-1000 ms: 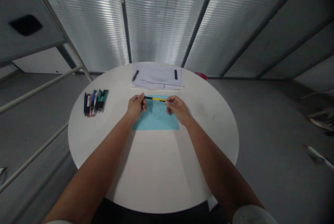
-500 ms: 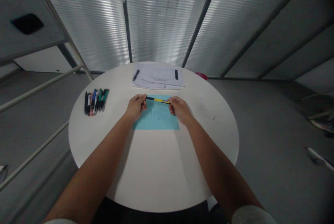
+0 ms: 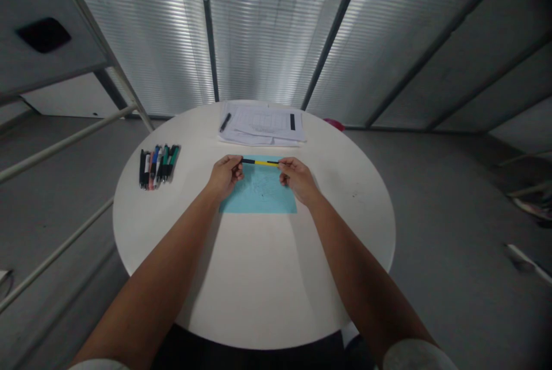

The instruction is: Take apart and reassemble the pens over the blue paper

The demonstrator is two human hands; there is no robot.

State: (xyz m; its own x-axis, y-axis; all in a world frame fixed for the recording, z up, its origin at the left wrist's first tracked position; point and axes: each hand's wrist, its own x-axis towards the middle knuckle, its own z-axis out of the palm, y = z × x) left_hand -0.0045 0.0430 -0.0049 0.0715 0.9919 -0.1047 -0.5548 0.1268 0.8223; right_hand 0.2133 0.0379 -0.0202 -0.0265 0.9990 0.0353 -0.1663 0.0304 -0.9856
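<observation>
A yellow and black pen point(image 3: 261, 162) lies level between my two hands, above the far part of a light blue sheet of paper point(image 3: 263, 200). My left hand point(image 3: 226, 176) pinches its black end between thumb and fingers. At the opposite end, the fingertips of my right hand point(image 3: 296, 177) close on the pen near its dark clip. Faint marks show on the blue sheet, which rests flat on the round white table point(image 3: 263, 278). Parts of both pen ends are hidden by my fingers.
Several pens point(image 3: 158, 166) lie side by side at the table's left. A stack of printed papers point(image 3: 263, 126) sits at the far edge, with a dark pen point(image 3: 225, 122) on it. White rails point(image 3: 69, 143) stand left of the table, and a ribbed translucent wall point(image 3: 259, 31) rises behind.
The pen has turned slightly about its length, so its clip now shows along the upper side, and its right end is a little higher. Both hands keep their hold.
</observation>
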